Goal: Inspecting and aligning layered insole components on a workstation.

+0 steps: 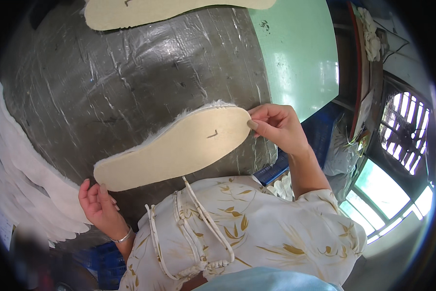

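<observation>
A cream insole (174, 148) with white fluff along its far edge and a small dark mark near its wide end lies slantwise between my hands, just above the dark work surface. My right hand (278, 127) pinches the wide toe end between thumb and fingers. At the narrow heel end, my left hand (100, 207) has its thumb and curled fingers closed on the edge. Another cream insole (179, 10) with a similar dark mark lies farther off, partly cut off by the top of the picture.
Dark, wrinkled plastic (145, 63) covers the work surface, beside a pale green board (300, 58). Layered white fleecy pieces (33, 165) are stacked at the left. Blue crates (104, 264) stand below; a grey plastic bag (341, 153) and a barred fan (404, 128) are at the right.
</observation>
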A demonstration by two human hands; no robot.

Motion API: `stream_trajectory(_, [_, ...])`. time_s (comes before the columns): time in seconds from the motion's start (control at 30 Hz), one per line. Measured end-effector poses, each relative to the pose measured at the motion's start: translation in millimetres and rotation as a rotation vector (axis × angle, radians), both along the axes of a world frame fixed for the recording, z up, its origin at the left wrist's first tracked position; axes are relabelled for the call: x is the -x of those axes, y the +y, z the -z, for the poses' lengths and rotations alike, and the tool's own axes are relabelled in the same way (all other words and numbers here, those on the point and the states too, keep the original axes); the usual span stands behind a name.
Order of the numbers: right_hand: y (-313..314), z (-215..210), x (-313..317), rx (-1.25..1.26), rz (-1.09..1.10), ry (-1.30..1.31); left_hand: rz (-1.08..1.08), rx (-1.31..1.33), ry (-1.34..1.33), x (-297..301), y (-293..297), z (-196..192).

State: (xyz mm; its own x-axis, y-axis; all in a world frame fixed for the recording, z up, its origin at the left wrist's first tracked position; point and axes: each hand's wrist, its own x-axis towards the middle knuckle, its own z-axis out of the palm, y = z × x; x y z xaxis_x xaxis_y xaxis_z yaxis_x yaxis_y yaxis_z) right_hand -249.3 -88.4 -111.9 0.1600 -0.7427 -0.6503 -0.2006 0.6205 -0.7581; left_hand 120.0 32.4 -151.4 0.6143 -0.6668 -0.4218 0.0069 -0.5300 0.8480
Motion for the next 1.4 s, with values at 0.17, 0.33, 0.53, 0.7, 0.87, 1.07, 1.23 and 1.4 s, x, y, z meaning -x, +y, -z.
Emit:
stream_trajectory(0.17, [0, 1, -2, -0.013, 0.016, -0.022, -0.029, 0.003, 0.021, -2, 1, 1])
stream_trajectory(0.33, [2, 5, -2, 0.006, 0.018, -0.008, -0.009, 0.002, 0.032, -5, 1, 2])
stream_trajectory(0.53, [3, 8, -3, 0.014, 0.024, 0.036, 0.002, 0.004, 0.026, -5, 0, 1])
stream_trajectory(0.7, [3, 6, -6, 0.004, 0.024, 0.056, 0.000, 0.003, 0.028, -6, 1, 0])
stream_trajectory(0.87, [5, 4, -8, -0.003, 0.030, 0.097, 0.009, 0.014, 0.027, -6, 3, 1])
stream_trajectory(1.07, [6, 8, -10, 0.127, -0.022, 0.288, 0.041, 0.023, 0.003, -6, 4, 2])
stream_trajectory(1.23, [7, 4, -12, 0.138, 0.058, 0.258, 0.046, -0.034, -0.097, -1, 2, -3])
stream_trajectory(1.4, [5, -1, -15, 0.121, -0.116, 0.236, 0.129, -0.038, -0.170, 5, -3, -9])
